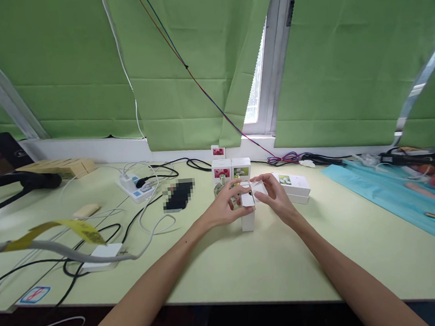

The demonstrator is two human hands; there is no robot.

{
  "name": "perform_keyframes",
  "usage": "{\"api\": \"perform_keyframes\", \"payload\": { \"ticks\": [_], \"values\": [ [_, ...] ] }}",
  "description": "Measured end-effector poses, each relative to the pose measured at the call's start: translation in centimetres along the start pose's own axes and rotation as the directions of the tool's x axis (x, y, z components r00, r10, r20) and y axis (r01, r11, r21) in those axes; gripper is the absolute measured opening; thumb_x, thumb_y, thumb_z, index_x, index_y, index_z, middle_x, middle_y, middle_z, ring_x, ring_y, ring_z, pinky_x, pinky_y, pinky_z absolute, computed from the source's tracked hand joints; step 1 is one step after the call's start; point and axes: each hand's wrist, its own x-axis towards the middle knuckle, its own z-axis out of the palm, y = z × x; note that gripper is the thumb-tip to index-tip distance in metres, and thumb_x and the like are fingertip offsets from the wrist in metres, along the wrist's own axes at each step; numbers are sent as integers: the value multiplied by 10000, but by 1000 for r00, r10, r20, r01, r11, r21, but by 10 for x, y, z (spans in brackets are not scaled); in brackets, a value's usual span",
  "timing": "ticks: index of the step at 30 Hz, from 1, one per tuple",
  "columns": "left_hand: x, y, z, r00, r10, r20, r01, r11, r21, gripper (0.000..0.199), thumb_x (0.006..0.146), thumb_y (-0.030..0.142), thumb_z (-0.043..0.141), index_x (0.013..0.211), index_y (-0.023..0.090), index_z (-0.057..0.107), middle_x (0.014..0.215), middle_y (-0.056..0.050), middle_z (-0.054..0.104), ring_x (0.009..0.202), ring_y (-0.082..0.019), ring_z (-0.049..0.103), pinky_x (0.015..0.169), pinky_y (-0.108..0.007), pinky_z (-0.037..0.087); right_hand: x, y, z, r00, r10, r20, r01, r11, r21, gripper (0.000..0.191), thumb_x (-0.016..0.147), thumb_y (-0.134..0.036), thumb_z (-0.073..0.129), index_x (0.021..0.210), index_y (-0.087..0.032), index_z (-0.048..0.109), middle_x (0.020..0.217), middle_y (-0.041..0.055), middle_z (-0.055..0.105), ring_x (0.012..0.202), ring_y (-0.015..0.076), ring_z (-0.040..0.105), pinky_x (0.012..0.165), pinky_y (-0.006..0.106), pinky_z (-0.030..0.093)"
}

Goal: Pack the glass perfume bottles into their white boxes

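Observation:
A small white carton (248,222) stands upright on the table with its top open and a flap raised to the right. My left hand (224,206) is closed around its upper left side, thumb in front and fingers behind. Between thumb and fingers, my right hand (278,198) pinches the raised white flap (258,188). The inside of the carton cannot be made out. Just behind my left hand, shiny glass-like items (218,188) are partly hidden. Beyond them stand a white box with a pink flower picture (221,165) and one with a green picture (240,164).
White boxes (296,187) lie stacked right of my right hand. Leftward are a dark pixelated object (178,196), a power strip (135,188), a white adapter (103,255) and tangled cables. Blue sheeting (385,195) covers the right side. More cables (288,157) run along the back.

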Motion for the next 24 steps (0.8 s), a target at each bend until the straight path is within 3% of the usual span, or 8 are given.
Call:
{"api": "perform_keyframes", "payload": {
  "ticks": [12, 18, 24],
  "values": [
    [0, 0, 5, 997, -65, -37, 62, 996, -66, 458, 826, 520, 699, 1225, 296, 682, 1426, -106, 489, 844, -143, 616, 694, -291, 553, 1, -3, 2, 993, -62, -100, 56, 997, -60, 339, 847, -547, 688, 988, -263, 569, 1089, 64, 653, 1059, 247, 628, 900, 379, 503],
    [0, 2, 7, 993, -93, -66, 87, 991, -97, 461, 828, 553, 692, 1207, 291, 704, 1482, -112, 450, 770, -114, 617, 714, -312, 566, 0, 2, 1, 993, -58, -103, 47, 994, -103, 304, 875, -514, 667, 1034, -266, 593, 1168, 72, 685, 1058, 250, 634, 849, 367, 496],
    [-1, 0, 13, 988, -117, -102, 99, 982, -159, 466, 828, 555, 699, 1202, 278, 724, 1448, -127, 480, 865, -154, 645, 747, -314, 570, 0, 2, 1, 994, -38, -101, 32, 998, -61, 295, 870, -494, 686, 1037, -268, 597, 1231, 76, 683, 1084, 256, 640, 864, 381, 500]
  ]
}}
